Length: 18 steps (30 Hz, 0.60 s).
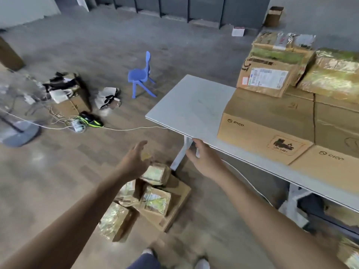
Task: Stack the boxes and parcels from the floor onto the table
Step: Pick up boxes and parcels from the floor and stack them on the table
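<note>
Wood floor; taped parcels (pixel 153 193) lying heaped beside the bench (pixel 191 105). Both hands (pixel 136 164) (pixel 206 162) hovering apart, fingers spread, gripping nothing. Heap looking loose; pulling one parcel could be toppling others.

A blue child's chair (pixel 141 74) stands upper centre. The surface (pixel 190 105) is white. At right, the cardboard boxes (pixel 260 133) are brown with black print. Lower centre, the parcels (pixel 155 199) are brown under shiny yellowish tape.

sparsely furnished storage or parcel-handling room. indicators: wide plank-pattern floor (pixel 97 45); dark partition panels (pixel 194 8) along the far wall; cardboard cartons (pixel 262 133) stacked on a white bench (pixel 190 105), one bearing a shipping label (pixel 266 77); taped parcels (pixel 153 199) heaped on the floor; loose cables (pixel 126 129).
</note>
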{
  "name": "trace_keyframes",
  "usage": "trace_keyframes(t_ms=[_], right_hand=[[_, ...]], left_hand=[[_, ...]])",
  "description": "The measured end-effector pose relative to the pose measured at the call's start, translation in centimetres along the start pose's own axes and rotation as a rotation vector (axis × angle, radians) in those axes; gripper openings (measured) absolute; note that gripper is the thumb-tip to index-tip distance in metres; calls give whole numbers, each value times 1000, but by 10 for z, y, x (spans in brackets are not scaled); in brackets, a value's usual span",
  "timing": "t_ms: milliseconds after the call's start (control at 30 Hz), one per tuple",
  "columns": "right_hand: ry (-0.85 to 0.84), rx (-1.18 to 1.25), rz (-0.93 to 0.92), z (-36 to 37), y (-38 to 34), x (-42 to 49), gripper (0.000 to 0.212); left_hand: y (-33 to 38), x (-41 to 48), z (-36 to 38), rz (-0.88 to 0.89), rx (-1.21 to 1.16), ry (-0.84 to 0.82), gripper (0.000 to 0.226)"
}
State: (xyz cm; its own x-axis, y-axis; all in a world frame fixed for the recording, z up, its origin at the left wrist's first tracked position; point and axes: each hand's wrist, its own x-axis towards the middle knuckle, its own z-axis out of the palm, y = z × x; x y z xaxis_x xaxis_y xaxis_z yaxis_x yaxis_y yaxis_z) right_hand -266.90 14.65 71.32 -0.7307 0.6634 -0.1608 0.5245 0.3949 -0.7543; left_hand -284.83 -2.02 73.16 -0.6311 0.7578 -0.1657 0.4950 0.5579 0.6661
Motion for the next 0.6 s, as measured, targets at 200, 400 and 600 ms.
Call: trace_keyframes(t_ms=[200, 400, 600], right_hand=[[-121, -137, 45, 96, -9, 1, 60], [-208, -286, 190, 192, -7, 10, 65], [-201, -305, 301, 272, 34, 35, 62]], left_hand=[[-97, -18, -14, -133, -12, -31, 56], [-190, -3, -2, -223, -46, -204, 57], [-272, 27, 50, -290, -31, -367, 57]])
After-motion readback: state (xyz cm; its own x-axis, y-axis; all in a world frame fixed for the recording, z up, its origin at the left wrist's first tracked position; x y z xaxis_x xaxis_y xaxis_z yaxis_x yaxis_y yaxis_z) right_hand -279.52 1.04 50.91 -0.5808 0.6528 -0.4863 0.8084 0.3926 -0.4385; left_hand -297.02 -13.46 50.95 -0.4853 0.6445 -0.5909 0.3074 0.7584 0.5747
